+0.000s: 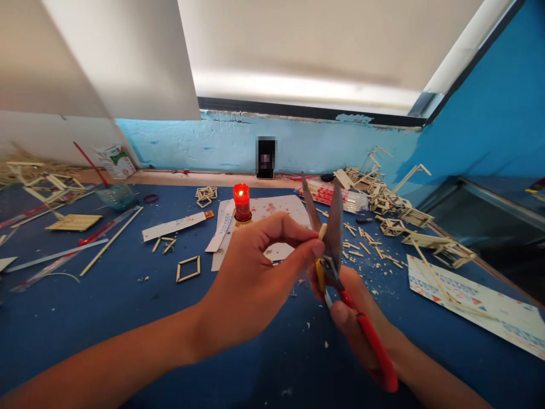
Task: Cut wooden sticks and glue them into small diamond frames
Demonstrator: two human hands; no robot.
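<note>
Between thumb and fingertips, my left hand [255, 272] pinches a short wooden stick [322, 232]. Its tip stands up beside the open blades of a pair of scissors [338, 221]. My right hand [351, 301] is wrapped around the red handles, with the blades pointing up and away from me. Whether a blade touches the stick I cannot tell. Behind my left hand a lit red candle [242, 204] stands on white paper [276, 205] with reddish spots. A small square stick frame [188, 268] lies on the blue table to the left.
Cut stick pieces [366, 241] and crumbs are scattered at right, near several stick models [395, 224]. Sandpaper sheets [468, 301] lie front right. At left are a glass bowl [114, 196] with a red stick, a long stick [111, 241] and a stick raft [74, 222]. A phone [266, 159] leans against the wall.
</note>
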